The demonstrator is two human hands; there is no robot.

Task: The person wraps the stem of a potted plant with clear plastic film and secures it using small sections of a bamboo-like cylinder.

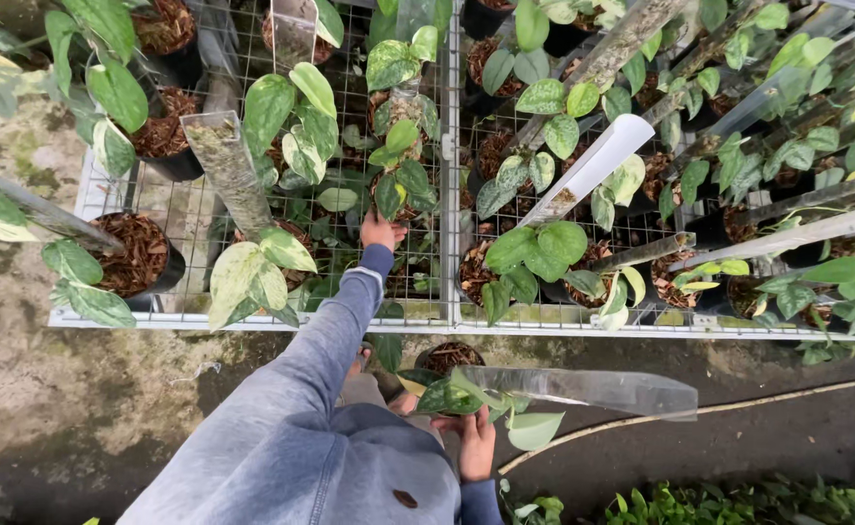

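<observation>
My left hand [381, 231] reaches out in a blue-grey sleeve onto a wire-mesh bench [252, 319]. It rests at the base of a potted plant with green and white leaves [398, 160], and those leaves hide its fingers. My right hand [476, 442] is low, close to my body. It grips a small potted plant [452, 394] by its stem and leaves. That plant's black pot [447, 358] holds brown bark, and its clear plastic stake [593, 389] tilts out to the right.
The bench carries several black pots of variegated climbers on clear or white stakes [588, 165]. A metal bar [450, 194] divides two mesh panels. Mossy concrete floor [77, 408] lies below, a thin hose [719, 410] crosses it, and low green plants [739, 501] grow at the bottom right.
</observation>
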